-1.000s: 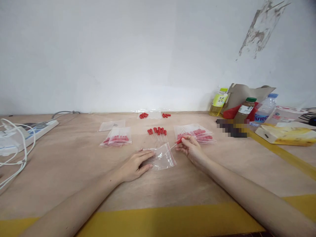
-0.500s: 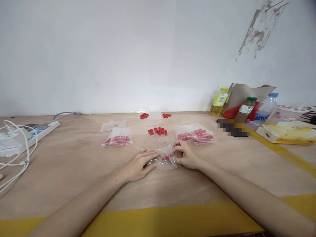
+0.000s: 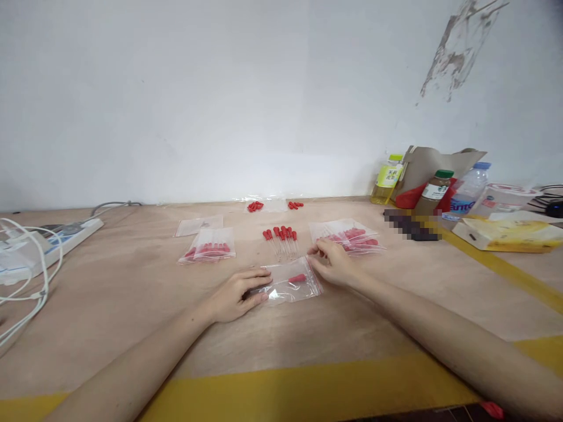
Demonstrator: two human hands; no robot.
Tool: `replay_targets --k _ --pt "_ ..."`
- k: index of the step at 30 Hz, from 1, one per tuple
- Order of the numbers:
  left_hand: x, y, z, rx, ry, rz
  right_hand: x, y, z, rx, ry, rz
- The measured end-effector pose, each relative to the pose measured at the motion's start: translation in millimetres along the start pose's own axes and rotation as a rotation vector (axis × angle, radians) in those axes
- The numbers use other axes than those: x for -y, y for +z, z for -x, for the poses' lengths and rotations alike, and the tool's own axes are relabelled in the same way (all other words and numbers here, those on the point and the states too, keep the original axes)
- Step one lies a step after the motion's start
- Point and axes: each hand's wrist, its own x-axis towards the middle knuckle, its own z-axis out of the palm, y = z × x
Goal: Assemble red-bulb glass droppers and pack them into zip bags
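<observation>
A clear zip bag [image 3: 281, 293] lies flat in front of me, its zip side to the right. Inside it is a dropper with a red rubber bulb [image 3: 297, 278]. My left hand [image 3: 240, 296] rests on the bag's left end, thumb and fingers spread apart. At the upper right corner of the bag is my right hand [image 3: 333, 262], fingers bent and thumb apart from them, with nothing visible between. Several loose red-bulbed droppers [image 3: 281, 234] lie just beyond the bag, glass tips towards me.
Filled bags lie at left [image 3: 213, 246] and right [image 3: 352, 234]. An unfilled-looking bag [image 3: 200, 225] is behind the left ones. Red bulbs [image 3: 255, 206] lie near the wall. A power strip [image 3: 74, 240] with cables is far left; bottles [image 3: 435, 190] and a tissue pack [image 3: 505, 233] stand right.
My right hand has let go of the bag's zip edge and moved slightly up and right. The bag now lies flatter. My left hand has shifted a little left.
</observation>
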Motion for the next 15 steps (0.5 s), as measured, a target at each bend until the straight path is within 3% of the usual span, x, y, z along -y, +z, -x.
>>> replay_targets --k 3,5,8,15 --pt "-0.4 1.7 -2.2 -0.018 0.034 -0.032 3.8 1.8 -34.8 0.026 0.037 0.079" --pt "-0.8 1.9 -2.9 -0.021 0.04 -0.043 -0.3 11.2 -60.7 0.021 0.183 0.102" --pt "-1.7 0.5 -3.0 -0.014 0.032 -0.027 -14.4 33.0 -91.3 -0.012 0.293 0.096" --pt "-3.3 -3.7 -2.1 0.028 0.019 -0.006 -42.8 64.1 -113.5 0.002 0.464 -0.048"
